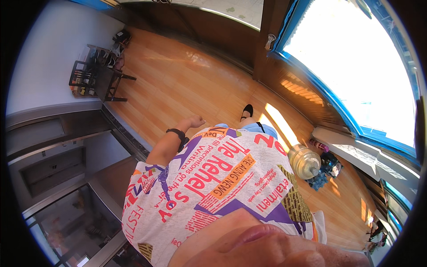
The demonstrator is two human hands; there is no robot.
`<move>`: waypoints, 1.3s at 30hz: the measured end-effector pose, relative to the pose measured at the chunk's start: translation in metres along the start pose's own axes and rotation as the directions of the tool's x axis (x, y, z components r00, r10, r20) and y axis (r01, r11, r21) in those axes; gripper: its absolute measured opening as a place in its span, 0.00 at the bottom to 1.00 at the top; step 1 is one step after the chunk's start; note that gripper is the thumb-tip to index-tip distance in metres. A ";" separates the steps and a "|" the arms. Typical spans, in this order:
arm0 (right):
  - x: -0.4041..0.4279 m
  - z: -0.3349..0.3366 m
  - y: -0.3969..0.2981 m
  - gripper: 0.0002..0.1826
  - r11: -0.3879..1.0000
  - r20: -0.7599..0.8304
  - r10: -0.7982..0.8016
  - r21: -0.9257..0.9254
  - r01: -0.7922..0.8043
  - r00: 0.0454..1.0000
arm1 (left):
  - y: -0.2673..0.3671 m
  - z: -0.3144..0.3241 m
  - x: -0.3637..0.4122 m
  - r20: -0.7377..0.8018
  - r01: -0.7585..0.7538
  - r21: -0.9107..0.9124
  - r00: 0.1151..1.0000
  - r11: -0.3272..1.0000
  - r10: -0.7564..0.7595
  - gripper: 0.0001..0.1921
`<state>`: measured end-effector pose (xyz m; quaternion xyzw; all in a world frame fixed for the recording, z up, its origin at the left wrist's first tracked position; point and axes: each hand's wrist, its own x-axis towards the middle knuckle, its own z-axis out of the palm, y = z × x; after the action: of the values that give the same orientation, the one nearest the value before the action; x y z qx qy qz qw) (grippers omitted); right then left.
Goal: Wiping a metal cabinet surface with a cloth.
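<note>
My left hand (196, 121) hangs over the wood-look floor (186, 86) in front of my body, its fingers curled in and nothing seen in them. A dark band or watch (179, 137) wraps that wrist. My right hand is out of view. Below me spreads my printed T-shirt (213, 180), with light blue shorts (260, 128) past its hem. One black shoe (247, 111) shows on the floor. To my right, a large clear water jug (304, 162) lies with its neck towards me.
Beside the jug are a pink bottle (319, 145) and a dark plastic bag (317, 180). A door with a blue-edged glass pane (353, 73) and metal handle (270, 41) stands front right. A dark chair (106, 81) and shoes (106, 57) line the left wall, near a framed glass partition (73, 223).
</note>
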<state>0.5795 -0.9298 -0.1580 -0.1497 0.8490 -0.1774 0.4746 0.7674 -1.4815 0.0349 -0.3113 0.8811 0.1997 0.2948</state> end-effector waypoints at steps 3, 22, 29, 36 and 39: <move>0.020 -0.007 -0.010 0.28 1.000 -0.031 -0.028 0.004 0.028 0.999 | -0.002 -0.026 0.009 -0.058 0.006 -0.024 0.998 1.000 -0.007 0.29; 0.001 -0.065 -0.069 0.19 0.923 -0.524 0.073 -0.287 -0.257 0.849 | 0.070 -0.148 0.111 0.248 -0.217 0.267 0.957 0.939 0.151 0.28; -0.019 -0.126 -0.097 0.17 0.934 -0.515 0.043 -0.283 -0.217 0.856 | 0.031 -0.195 0.163 0.195 -0.098 0.399 0.981 0.912 0.020 0.28; 0.066 -0.088 -0.169 0.11 0.929 -0.539 -0.220 -0.369 0.006 0.813 | -0.071 -0.170 0.202 0.166 0.009 0.429 0.982 0.903 -0.089 0.33; 0.094 -0.067 -0.210 0.11 0.896 -0.612 -0.402 -0.415 0.156 0.681 | -0.088 -0.159 0.173 0.224 0.046 0.374 0.965 0.926 -0.139 0.34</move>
<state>0.4922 -1.1460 -0.1028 -0.2805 0.9465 -0.1466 0.0629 0.6536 -1.7055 0.0271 -0.2652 0.8435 0.0553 0.4638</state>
